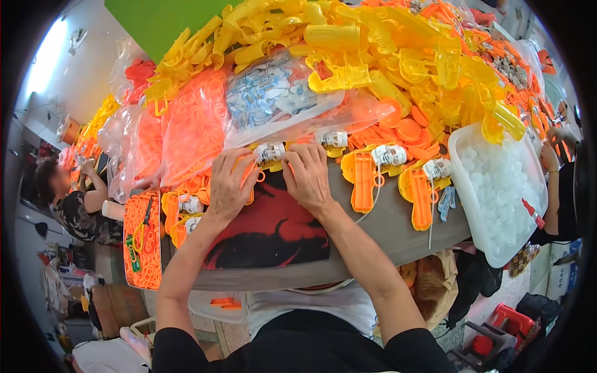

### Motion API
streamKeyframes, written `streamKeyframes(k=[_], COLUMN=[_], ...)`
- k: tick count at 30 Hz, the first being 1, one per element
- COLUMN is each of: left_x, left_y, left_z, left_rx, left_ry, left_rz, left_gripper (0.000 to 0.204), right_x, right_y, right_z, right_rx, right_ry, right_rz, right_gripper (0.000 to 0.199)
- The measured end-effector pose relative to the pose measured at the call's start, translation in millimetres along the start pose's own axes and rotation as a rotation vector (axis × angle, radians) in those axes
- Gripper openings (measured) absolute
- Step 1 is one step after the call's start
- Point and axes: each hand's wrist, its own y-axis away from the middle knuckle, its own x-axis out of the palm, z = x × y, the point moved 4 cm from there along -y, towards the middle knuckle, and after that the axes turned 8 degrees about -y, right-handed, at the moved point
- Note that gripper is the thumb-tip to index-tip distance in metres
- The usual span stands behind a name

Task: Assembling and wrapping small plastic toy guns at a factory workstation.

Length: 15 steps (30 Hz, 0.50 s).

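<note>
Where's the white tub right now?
Head view, right side: the white tub sits at the table's right end, just right of the small blue piece.

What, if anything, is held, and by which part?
The left hand and right hand flank a yellow plastic shell with a white cylinder; I can't tell whether it's gripped.

Single head-worn fisheye, facing down and forward over worktable (398, 244). Left hand (231, 185) and right hand (309, 178) close, near centre; torso (305, 345) at 6 o'clock.

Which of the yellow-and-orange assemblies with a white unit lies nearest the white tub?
The rightmost assembly: pale-blue plastic lies between it and the tub, while the others all lie farther left.
</note>
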Motion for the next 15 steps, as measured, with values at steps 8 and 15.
streamKeyframes(k=[8, 15], left_x=[21.0, 96.5], left_y=[-171.5, -343.2], left_z=[-20.2, -48.9], left_rx=[0.245, 0.282], left_ry=[0.134, -0.213], left_rz=[-0.255, -0.477], left_gripper=[0.02, 0.031], right_x=[-13.6, -12.5], right_y=[-4.9, -4.1], right_z=[0.5, 2.1], right_rx=[0.002, -0.017], right_ry=[-0.073, -0.065], right_rz=[-0.096, -0.082], right_gripper=[0.022, 0.02])
